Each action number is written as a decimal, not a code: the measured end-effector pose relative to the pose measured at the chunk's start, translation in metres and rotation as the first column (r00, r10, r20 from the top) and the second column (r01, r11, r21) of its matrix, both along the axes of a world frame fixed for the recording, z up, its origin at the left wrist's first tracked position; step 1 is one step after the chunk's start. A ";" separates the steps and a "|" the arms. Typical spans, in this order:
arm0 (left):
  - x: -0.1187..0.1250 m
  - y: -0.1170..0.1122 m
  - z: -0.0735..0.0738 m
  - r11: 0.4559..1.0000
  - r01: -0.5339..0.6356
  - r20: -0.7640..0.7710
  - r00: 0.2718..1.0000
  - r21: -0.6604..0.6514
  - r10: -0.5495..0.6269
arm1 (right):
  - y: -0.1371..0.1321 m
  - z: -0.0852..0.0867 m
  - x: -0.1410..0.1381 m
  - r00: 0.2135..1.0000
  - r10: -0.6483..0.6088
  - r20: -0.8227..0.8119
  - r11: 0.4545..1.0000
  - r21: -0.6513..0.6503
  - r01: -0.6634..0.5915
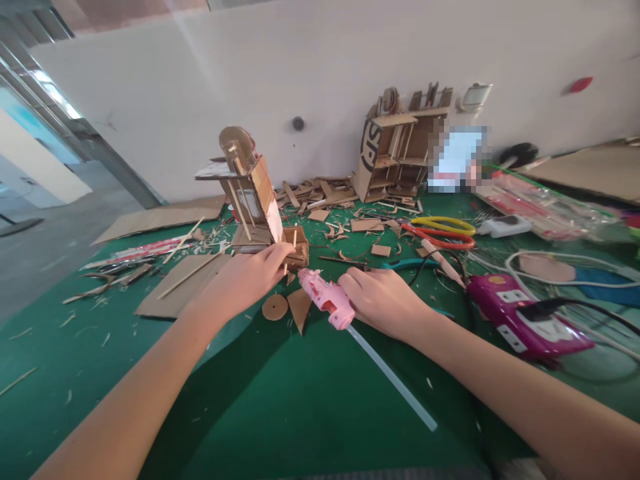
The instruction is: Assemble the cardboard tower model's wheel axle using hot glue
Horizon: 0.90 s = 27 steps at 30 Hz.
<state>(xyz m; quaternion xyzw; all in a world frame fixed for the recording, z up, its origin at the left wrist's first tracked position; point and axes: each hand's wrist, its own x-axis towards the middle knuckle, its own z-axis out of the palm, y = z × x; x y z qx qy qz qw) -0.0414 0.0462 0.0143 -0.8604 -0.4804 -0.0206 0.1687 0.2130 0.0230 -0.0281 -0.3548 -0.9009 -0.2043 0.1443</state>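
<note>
Right grip [383, 297] wrapped round pink plastic glue gun [323, 297], nozzle [304, 273] near left grip [250, 277], which appears to pinch a thin pale wooden stick [295, 235] beside small brown cardboard box [303, 257]. Advisable: small bead, fingertips clear of nozzle, stick steady while setting.

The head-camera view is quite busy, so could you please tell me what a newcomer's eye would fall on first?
Probably the pale-pink plastic glue gun in the right hand, near the centre, with a translucent glue stick jutting from its back toward the lower right. Next might come the tall brown cardboard model with a rounded top, standing beyond the left hand. The glossy purple power strip at right stands out against the green tabletop.
</note>
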 end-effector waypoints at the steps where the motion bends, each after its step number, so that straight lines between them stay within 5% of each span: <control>1: 0.000 0.000 0.000 1.000 0.000 -0.003 1.000 0.007 0.000 | 0.000 0.000 0.001 1.000 -0.002 -0.007 1.000 0.012 0.002; 27: 0.001 0.000 0.001 0.999 0.003 0.037 0.999 -0.046 -0.002 | -0.002 0.003 -0.001 0.999 -0.022 0.036 0.999 -0.044 0.023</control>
